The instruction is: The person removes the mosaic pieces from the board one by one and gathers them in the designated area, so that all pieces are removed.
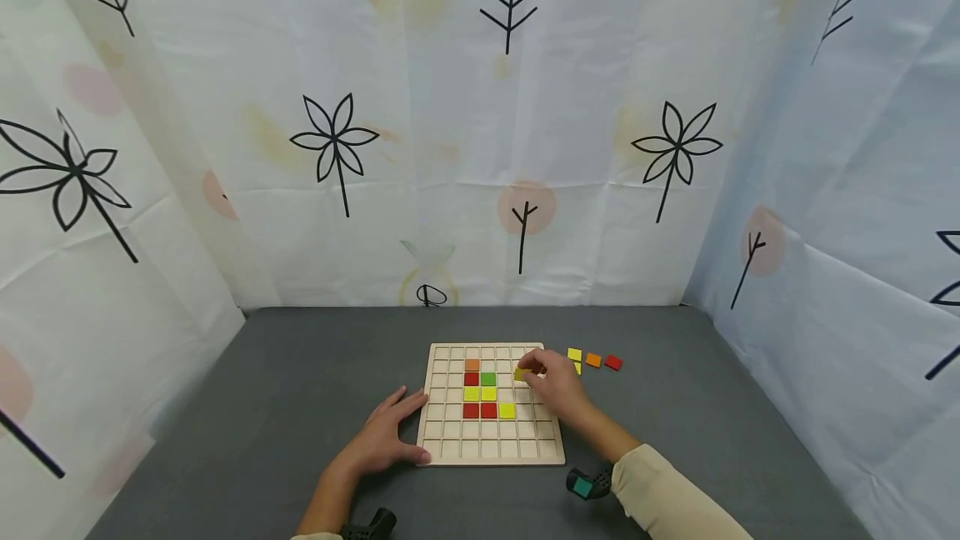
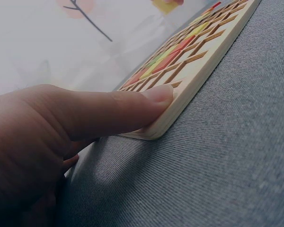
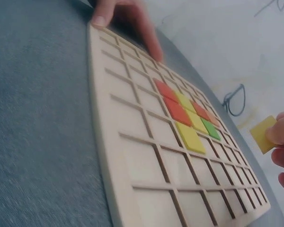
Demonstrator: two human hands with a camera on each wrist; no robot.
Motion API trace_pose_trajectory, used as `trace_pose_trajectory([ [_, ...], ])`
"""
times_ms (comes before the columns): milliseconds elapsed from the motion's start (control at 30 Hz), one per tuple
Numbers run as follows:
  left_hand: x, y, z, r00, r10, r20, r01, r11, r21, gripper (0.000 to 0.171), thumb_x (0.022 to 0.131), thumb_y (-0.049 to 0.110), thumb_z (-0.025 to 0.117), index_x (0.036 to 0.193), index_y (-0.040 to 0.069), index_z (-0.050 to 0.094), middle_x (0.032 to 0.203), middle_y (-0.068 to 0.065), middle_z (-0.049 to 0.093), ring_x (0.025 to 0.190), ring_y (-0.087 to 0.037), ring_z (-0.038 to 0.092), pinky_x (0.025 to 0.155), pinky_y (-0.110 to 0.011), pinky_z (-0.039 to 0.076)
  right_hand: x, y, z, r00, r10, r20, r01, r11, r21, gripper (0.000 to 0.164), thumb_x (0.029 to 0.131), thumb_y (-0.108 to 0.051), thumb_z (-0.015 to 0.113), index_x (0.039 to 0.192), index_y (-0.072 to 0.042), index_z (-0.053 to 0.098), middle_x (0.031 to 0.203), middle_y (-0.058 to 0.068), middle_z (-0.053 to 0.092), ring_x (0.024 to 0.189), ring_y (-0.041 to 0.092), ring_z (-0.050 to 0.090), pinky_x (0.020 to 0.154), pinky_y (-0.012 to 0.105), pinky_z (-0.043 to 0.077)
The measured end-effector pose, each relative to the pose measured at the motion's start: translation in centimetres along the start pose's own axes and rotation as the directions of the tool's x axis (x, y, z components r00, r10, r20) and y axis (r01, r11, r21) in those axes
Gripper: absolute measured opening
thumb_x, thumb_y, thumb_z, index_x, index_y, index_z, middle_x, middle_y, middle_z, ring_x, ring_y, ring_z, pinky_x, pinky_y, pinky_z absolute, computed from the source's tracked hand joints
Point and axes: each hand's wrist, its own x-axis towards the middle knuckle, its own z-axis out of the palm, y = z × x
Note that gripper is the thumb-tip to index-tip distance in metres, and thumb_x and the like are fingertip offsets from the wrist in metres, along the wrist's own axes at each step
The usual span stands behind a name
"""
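A wooden grid board (image 1: 525, 448) lies on the grey table. Square tiles sit in some of its cells: an orange tile (image 1: 472, 365), a green tile (image 1: 488, 379), red tiles (image 1: 489, 411) and yellow tiles (image 1: 507, 411). My right hand (image 1: 558, 390) pinches a yellow tile (image 3: 263, 135) between thumb and fingertips, raised above the board's right part. My left hand (image 1: 381, 433) rests at the board's left edge, its thumb (image 2: 118, 111) straight on the near left corner. In the head view its fingers stretch along that edge.
Right of the board's far corner lie loose tiles: a yellow tile (image 1: 574, 354), another yellow one partly hidden by my right hand, an orange tile (image 1: 593, 361) and a red tile (image 1: 613, 362). Patterned white cloth (image 1: 450, 148) encloses the table (image 1: 315, 373) at the back and sides.
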Motion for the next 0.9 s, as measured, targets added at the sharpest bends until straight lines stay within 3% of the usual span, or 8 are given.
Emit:
trace_pose_trajectory([
  [433,0.1,-0.1,0.0,1.000,-0.010,-0.004,0.010,1.000,-0.009,0.095,0.065,0.042,0.088,0.147,0.015,0.047,0.152,-0.008,0.038,0.143,-0.039,0.019,0.103,-0.066,0.022,-0.7,2.7,-1.3,0.988,0.130,-0.078,-0.124,0.989,0.086,0.015,0.084,0.002,0.072,0.097,-0.005,0.071,0.090,0.003,0.068,0.080,0.019,0.061,0.071,0.033,0.051],
  [900,0.0,-0.4,0.1,1.000,0.016,0.000,-0.016,1.000,-0.006,0.094,0.066,0.041,0.088,0.147,0.014,0.047,0.152,-0.008,0.038,0.143,-0.040,0.019,0.102,-0.067,0.022,-1.6,6.9,-3.0,0.966,0.150,-0.209,-0.152,0.988,0.008,0.014,0.077,0.005,0.077,0.088,-0.001,0.071,0.080,0.007,0.068,0.069,0.018,0.059,0.063,0.029,0.048],
])
